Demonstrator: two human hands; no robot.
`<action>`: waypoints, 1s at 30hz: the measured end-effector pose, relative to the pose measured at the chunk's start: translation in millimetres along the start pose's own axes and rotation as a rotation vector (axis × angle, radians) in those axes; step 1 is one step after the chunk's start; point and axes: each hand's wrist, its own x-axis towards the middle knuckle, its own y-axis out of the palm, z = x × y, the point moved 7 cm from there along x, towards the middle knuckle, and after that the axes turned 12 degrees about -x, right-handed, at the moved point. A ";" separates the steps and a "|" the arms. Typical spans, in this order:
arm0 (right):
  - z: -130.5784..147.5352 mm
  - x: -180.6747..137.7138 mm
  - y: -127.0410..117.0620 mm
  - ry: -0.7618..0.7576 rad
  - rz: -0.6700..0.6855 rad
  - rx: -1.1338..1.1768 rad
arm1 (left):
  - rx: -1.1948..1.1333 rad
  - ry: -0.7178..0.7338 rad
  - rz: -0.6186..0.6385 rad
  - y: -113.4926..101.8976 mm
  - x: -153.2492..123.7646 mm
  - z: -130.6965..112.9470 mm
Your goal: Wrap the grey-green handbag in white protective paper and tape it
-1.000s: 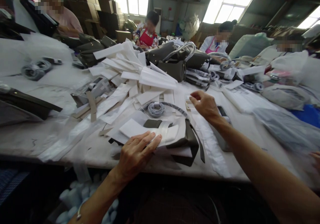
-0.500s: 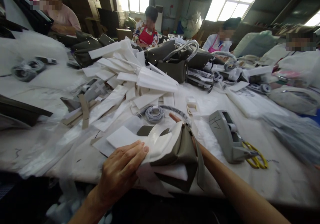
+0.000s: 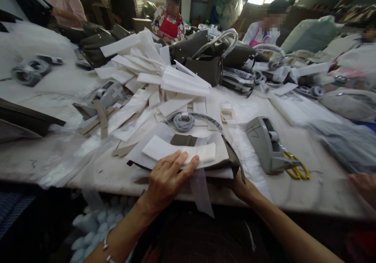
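A dark olive handbag (image 3: 232, 157) lies at the table's front edge, with a translucent sheet (image 3: 143, 142) over it. On top rests a white foam strip (image 3: 210, 153). My left hand (image 3: 169, 175) lies on this strip, palm down and fingers stretched out; its thumb is hard to make out. At the bag's right end, my right hand (image 3: 240, 185) reaches beneath the edge, and its fingers are hidden. A clear strip of film (image 3: 202, 194) hangs from the bag's front. Just behind the bag is a coiled grey strap (image 3: 183, 122) in plastic.
To the right stand a grey tape dispenser (image 3: 261, 145) and yellow-handled scissors (image 3: 296, 169). White foam strips (image 3: 182, 80) pile up behind, with more dark bags (image 3: 202, 67) beyond. Several people sit around the table. Another person's hand (image 3: 364, 182) shows at the right edge.
The bag has gone from tilted up to lying flatter. My left hand has moved right onto the foam strip. My right hand has drawn back from behind the bag to under its right end.
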 end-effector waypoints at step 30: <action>102.8 -54.2 -6.3 -0.785 -0.419 -0.995 | 0.207 0.064 0.168 58.1 -9.1 -37.1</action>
